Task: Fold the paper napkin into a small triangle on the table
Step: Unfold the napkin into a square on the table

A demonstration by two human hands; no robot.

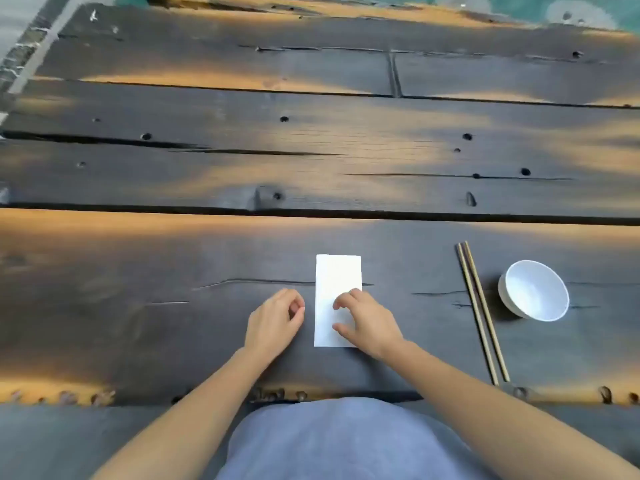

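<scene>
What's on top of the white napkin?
The right hand rests on the napkin, its fingers pressing the near half. The part of the napkin under that hand is hidden. The left hand is beside it, not on it.

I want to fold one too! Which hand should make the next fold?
Probably the right hand: its fingers already rest on the napkin. The left hand sits curled on the table just beside the napkin's left edge.
</scene>
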